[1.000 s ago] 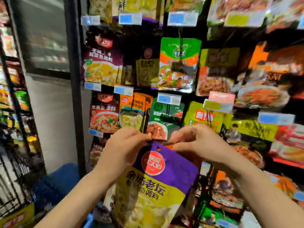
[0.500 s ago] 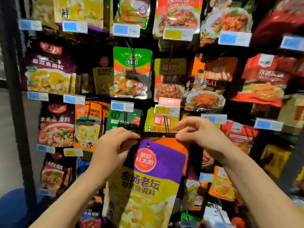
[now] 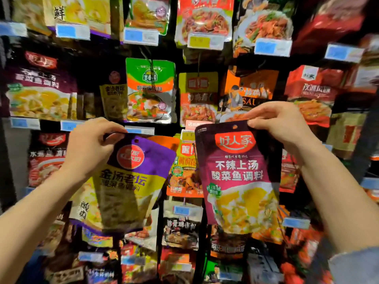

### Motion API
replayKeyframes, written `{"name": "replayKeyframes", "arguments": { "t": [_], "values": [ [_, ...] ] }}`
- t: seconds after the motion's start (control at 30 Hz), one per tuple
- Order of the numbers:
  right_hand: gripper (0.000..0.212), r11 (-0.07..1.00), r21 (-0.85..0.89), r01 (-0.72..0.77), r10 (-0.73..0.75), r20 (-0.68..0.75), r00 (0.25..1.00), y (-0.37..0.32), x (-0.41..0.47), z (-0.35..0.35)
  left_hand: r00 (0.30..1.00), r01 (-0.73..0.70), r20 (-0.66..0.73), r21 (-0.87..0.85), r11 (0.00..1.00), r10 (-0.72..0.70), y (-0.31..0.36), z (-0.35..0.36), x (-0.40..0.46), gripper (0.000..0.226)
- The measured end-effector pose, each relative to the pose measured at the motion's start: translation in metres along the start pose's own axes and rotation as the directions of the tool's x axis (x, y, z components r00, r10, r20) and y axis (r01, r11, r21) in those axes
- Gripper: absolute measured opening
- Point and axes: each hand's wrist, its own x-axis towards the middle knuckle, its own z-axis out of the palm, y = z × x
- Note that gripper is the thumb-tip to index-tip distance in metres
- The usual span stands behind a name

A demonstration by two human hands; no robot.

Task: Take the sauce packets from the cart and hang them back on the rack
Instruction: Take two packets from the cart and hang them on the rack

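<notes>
Where half a second earlier both hands had pinched the top edge of one purple and yellow packet (image 3: 131,181), that packet now hung from the left hand (image 3: 90,146) alone, and a second, maroon packet (image 3: 238,177) had come apart from it and hung from the right hand (image 3: 285,124). The left grip was a pinch of thumb and curled fingers on the purple packet's upper left corner, beside its punched hang hole; the right grip was a like pinch on the maroon packet's upper right corner, its hole also uncovered. Both packets were held up in front of the rack (image 3: 184,58), side by side and apart, hooked on nothing. That split looked like sorting: each packet could now go to its own peg. A row matching the maroon one hung at upper left (image 3: 41,89), and a pouch printed like the purple one showed behind the green packet (image 3: 150,89), so both likely belonged left of where they were held. Blue price tags (image 3: 141,36) marked the peg ends. No packet in hand had been hung yet, and the cart was out of view.
</notes>
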Motion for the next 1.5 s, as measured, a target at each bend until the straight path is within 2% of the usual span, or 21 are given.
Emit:
{"name": "replayKeyframes", "arguments": {
  "t": [0.13,0.4,0.57,0.77,0.83,0.93,1.1,1.27,1.5],
  "values": [
    [0.017,0.999,0.041,-0.007,0.009,-0.040,0.999,0.002,0.004,-0.005,0.999,0.019,-0.033,0.028,0.999,-0.018,-0.014,0.002,0.012,0.015],
    [0.013,0.995,0.075,0.062,-0.055,-0.099,0.994,0.001,0.014,0.006,0.999,0.020,-0.045,-0.044,0.999,-0.022,-0.016,0.010,0.013,0.016],
    [0.017,0.986,0.073,0.151,-0.147,-0.067,0.987,-0.010,0.032,0.037,0.990,0.116,-0.082,-0.036,0.993,-0.119,-0.025,-0.009,0.002,0.018],
    [0.020,0.946,0.216,0.243,-0.262,0.062,0.963,-0.041,0.063,0.104,0.961,0.228,-0.182,0.107,0.968,-0.206,-0.060,-0.067,-0.015,0.019],
    [0.028,0.925,0.274,0.264,-0.292,0.067,0.954,-0.058,0.074,0.135,0.956,0.254,-0.198,0.174,0.951,-0.219,-0.076,-0.092,-0.019,0.020],
    [0.029,0.888,0.366,0.279,-0.315,0.040,0.948,-0.091,0.091,0.190,0.956,0.263,-0.201,0.279,0.923,-0.212,-0.104,-0.134,-0.023,0.019],
    [0.041,0.823,0.509,0.252,-0.260,-0.057,0.964,-0.158,0.125,0.294,0.957,0.260,-0.240,0.457,0.851,-0.164,-0.159,-0.199,-0.022,0.015],
    [0.045,0.816,0.558,0.149,-0.140,-0.059,0.988,-0.220,0.152,0.391,0.946,0.285,-0.294,0.563,0.776,-0.135,-0.217,-0.250,-0.015,0.016],
    [0.038,0.770,0.637,-0.035,0.019,0.032,0.999,-0.269,0.177,0.486,0.904,0.389,-0.379,0.544,0.743,-0.196,-0.258,-0.283,-0.014,0.015]
  ]
}}
